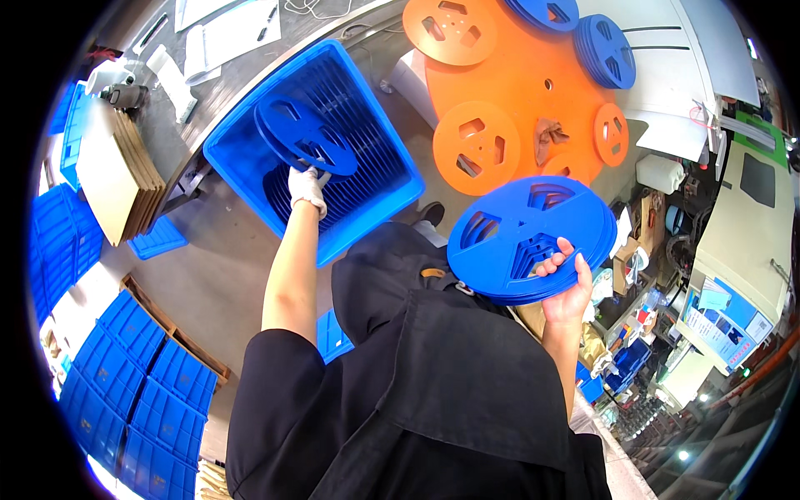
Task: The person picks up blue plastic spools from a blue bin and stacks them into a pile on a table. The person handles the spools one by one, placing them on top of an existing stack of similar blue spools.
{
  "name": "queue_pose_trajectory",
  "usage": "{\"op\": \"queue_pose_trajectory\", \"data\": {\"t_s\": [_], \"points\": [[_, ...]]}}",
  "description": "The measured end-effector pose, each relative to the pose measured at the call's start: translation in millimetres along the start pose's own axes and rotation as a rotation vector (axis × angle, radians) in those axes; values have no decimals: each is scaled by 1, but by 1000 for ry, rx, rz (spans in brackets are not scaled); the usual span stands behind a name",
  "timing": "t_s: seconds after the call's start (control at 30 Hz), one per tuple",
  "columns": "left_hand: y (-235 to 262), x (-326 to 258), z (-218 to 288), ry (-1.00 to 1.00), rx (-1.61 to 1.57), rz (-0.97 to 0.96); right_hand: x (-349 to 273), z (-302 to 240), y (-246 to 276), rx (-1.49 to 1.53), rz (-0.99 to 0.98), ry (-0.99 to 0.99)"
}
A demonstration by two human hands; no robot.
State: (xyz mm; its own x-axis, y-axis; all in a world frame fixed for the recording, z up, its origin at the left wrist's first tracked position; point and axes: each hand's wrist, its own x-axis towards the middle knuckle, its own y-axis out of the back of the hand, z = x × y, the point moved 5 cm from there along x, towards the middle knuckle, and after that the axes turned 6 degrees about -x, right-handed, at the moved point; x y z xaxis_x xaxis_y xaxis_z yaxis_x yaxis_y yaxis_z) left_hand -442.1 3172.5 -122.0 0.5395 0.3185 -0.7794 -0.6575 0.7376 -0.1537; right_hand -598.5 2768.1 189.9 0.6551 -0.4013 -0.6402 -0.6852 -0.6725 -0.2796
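My left hand (308,190), in a white glove, is closed on the lower edge of a blue slotted reel disc (293,133). That disc is inside a deep blue bin (227,154), above a packed row of similar discs standing on edge. The gloved fingers are partly hidden by the disc. On my right side, my bare right hand (571,290) grips a stack of large blue reel discs (510,220), its fingers curled over the edge and into a cut-out. The stack is tilted and rests close against my body.
Ahead stands an orange round table (508,75) with orange discs (477,148), a blue disc stack (604,52) and a brown cloth (548,140). A grey desk (250,54) with papers borders the bin. Stacked blue crates (133,375) fill the lower left; a beige machine (742,217) stands right.
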Motion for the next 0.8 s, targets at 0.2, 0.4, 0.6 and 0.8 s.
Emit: {"op": "queue_pose_trajectory", "data": {"t_s": [0.2, 0.4, 0.6, 0.8], "points": [[-11, 23, -41, 148, -12, -158, -5, 2, -4, -1, 3, 1], [-43, -63, -5, 105, 937, -232, -11, -9, -7, 192, -276, 75], [-105, -182, 33, -1234, 1120, -918, -15, -39, -10, 279, -587, 112], [-129, -281, 36, -1546, 1103, -1564, -10, -38, -24, 298, -712, 49]]}}
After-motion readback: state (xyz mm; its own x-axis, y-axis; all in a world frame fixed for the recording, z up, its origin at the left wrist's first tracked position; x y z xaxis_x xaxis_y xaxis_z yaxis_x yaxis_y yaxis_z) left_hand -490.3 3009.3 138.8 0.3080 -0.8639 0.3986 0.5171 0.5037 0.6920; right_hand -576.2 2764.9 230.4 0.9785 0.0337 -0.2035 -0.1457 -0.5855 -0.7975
